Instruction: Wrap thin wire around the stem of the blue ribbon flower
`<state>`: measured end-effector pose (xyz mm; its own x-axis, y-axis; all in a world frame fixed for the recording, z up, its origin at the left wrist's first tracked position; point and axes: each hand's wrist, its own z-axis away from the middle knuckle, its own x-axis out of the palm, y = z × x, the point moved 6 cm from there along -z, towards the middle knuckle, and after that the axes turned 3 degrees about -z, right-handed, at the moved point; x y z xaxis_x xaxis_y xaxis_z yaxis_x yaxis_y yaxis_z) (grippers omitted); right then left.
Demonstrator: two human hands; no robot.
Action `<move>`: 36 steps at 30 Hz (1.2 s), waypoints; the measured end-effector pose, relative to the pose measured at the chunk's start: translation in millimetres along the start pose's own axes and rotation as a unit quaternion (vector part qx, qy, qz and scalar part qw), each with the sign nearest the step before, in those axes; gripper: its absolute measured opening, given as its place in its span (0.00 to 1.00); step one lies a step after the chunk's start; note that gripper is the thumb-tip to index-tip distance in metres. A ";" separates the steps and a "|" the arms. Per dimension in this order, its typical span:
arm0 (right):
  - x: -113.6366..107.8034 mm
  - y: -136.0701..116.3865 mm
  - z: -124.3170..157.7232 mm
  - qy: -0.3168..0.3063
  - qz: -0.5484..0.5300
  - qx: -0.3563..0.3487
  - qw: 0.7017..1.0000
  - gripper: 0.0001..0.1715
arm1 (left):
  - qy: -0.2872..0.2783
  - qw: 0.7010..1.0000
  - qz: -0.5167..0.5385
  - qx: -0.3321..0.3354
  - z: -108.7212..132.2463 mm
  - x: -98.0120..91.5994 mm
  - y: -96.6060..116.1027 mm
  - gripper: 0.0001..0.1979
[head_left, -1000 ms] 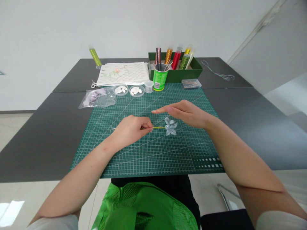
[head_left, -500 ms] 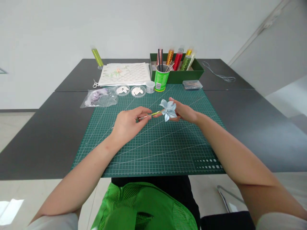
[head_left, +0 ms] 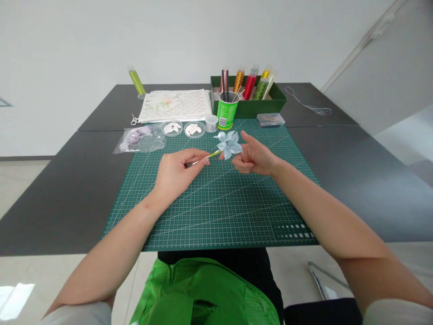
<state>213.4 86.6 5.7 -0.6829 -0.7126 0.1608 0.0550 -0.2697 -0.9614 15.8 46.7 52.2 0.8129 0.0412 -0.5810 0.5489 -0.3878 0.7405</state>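
A pale blue artificial flower (head_left: 230, 146) with several pointed petals is held above the cutting mat. My left hand (head_left: 176, 170) pinches its thin green-wrapped stem (head_left: 214, 154) between thumb and fingers; the bare end of the stem runs back under the palm. Just right of the blossom is my right hand (head_left: 256, 157), thumb raised and apart. Its index finger reaches out behind the petals, the other fingers are curled, and I see nothing gripped in it. Whether that index finger touches the stem is hidden by the petals.
Beneath lies a green cutting mat (head_left: 203, 216). Behind it stand two dishes of white pieces (head_left: 194, 130), a small lidded tub (head_left: 211, 123), a green can (head_left: 226, 113) of tools and a box (head_left: 250, 107) of thread spools. A plastic bag (head_left: 140, 139) lies left, a clear case (head_left: 270, 119) right.
The flower has shifted left and slightly up, its blossom now turned more toward me. My right thumb has lifted away from the petals, and the right hand shows apart from the blossom.
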 end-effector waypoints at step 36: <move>91.8 -47.7 48.9 0.090 0.548 -0.358 0.751 0.19 | 0.009 0.999 -0.044 -0.017 -3.9 -3.8 -1.8 0.04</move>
<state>183.7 2.3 77.2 -0.6044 -0.1361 -0.7850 0.2934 0.8780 -0.3781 12.5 50.8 54.4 0.7649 0.0902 -0.6378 0.6239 -0.3503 0.6987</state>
